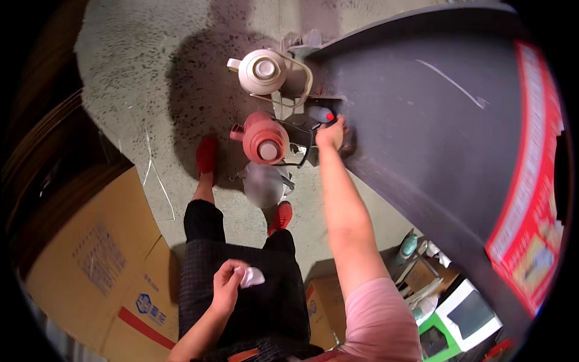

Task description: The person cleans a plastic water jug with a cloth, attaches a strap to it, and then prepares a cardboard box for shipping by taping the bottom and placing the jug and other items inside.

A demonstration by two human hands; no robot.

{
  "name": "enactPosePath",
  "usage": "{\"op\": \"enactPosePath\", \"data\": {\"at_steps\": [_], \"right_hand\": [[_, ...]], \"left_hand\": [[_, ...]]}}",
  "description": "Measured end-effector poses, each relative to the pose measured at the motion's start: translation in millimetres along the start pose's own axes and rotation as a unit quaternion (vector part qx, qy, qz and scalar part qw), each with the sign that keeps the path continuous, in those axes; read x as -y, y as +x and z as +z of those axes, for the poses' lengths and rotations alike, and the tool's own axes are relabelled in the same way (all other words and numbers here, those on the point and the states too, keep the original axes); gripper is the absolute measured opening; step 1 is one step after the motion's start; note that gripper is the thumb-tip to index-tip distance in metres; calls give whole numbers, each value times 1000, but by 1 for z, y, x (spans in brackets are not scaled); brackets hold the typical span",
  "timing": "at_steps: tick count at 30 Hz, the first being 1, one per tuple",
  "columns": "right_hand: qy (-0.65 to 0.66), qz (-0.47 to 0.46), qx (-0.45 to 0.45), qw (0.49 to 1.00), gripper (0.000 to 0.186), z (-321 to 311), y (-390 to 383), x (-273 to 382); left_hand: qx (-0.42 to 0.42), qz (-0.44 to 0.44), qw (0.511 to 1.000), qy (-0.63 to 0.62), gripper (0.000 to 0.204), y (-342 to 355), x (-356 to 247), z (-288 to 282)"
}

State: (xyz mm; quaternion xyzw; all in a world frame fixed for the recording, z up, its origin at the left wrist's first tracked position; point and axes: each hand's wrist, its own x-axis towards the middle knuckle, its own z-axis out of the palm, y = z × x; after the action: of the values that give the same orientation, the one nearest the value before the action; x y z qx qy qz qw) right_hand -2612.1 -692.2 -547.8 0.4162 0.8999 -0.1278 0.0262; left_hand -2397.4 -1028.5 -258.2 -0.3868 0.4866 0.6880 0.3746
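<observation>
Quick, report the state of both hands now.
Left hand: closed, holding a white cloth-like piece.
Right hand: at the black cord; fingers partly hidden, so whether they are closed on it cannot be told.

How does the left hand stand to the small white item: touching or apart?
Touching: the head view shows the left hand pinching the small white item by one end.

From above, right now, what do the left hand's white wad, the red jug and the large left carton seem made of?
White wad: perhaps tissue paper or thin cloth, matte, crumpled. Red jug: probably plastic, smooth, its curves look moulded. Large left carton: apparently cardboard, matte brown, printed, seamed.
</observation>
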Motion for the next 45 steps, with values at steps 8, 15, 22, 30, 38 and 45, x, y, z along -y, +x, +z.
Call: {"op": "enactPosePath", "data": {"at_steps": [8, 15, 22, 30, 38, 45], "right_hand": [[3, 49, -16, 999, 13, 53, 75, -37], [203, -141, -83, 965, 24, -150, -67, 72], [306, -217, 79, 924, 22, -352, -212, 143], [715, 23, 217, 664, 80, -429, -380, 19], [584, -157, 203, 770, 56, -576, -511, -122], [581, -108, 127, 797, 55, -605, -610, -159]], "left_hand": [[-10, -116, 984, 133, 22, 83, -119, -50], [156, 244, 806, 516, 27, 113, -200, 2], [192, 509, 509, 667, 69, 77, -246, 98], [330, 493, 560, 579, 57, -139, -151, 118], [547, 478, 440, 528, 48, -319, -78, 136], [613, 479, 297, 554, 24, -393, -25, 142]]}}
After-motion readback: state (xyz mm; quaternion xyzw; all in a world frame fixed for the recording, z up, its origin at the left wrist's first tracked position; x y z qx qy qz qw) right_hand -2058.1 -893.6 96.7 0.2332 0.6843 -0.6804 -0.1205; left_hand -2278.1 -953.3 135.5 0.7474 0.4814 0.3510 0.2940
